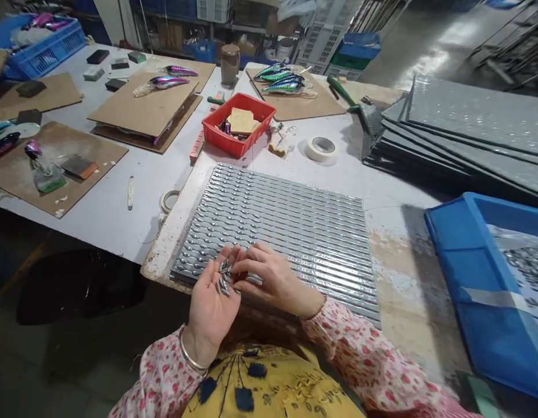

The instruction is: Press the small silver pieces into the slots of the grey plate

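My left hand (213, 307) lies palm up, fingers curled around a small heap of slim silver pieces (223, 278), pointed like tiny lure bodies. Over that heap, my right hand (275, 277) reaches in from the right, thumb and fingers pinched at the pieces; its fingertips are partly hidden. Just beyond both hands is a grey ridged board (312, 226) with long parallel grooves. Similar silver pieces (221, 215) sit in rows along its left part, while the right part shows grooves only.
A blue bin (465, 290) with many silver pieces stands at right, below stacked grey boards (478, 128). Beyond the ridged board are a red tray (238, 148) and a tape roll (320, 149). Fishing lures (286, 84) lie on cardboard farther back. A blue crate (46, 55) is far left.
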A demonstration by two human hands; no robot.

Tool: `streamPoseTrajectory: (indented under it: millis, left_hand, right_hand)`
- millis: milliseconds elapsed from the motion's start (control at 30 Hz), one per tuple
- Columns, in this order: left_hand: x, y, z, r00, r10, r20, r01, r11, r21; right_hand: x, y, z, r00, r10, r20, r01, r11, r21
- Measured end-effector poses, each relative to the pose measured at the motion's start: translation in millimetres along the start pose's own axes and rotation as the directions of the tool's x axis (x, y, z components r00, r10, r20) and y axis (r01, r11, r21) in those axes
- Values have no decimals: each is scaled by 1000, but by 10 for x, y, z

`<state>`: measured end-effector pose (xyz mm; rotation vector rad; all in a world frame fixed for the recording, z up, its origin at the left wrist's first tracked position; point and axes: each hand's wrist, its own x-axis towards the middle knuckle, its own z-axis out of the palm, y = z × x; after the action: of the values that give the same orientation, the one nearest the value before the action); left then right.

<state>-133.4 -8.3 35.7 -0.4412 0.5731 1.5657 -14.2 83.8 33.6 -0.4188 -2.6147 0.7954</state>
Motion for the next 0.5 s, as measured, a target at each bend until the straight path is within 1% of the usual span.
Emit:
streamPoseTrajectory:
  millis: [167, 267, 300, 433, 500]
  left_hand:
    - [-23, -66, 9, 999, -7, -33, 3, 995, -100]
    - [-18, -124, -55, 1000, -14, 0, 14, 986, -166]
    - [-6, -139, -89, 1000, -20, -9, 18, 983, -181]
    - [42, -181, -219, 1000, 4, 15, -1, 977, -214]
    - [51, -204, -245, 1000, -2, 17, 5, 983, -184]
  right_hand:
    - [-33, 13, 165, 997, -29, -65, 23, 994, -103]
    - [-50, 43, 188, 992, -98, -79, 87, 988, -130]
    - [-51, 71, 191, 989, -127, -76, 118, 986, -119]
    - [-57, 228, 235, 968, -245, -50, 245, 969, -14]
    - [-90, 297, 288, 963, -261, -74, 263, 965, 18]
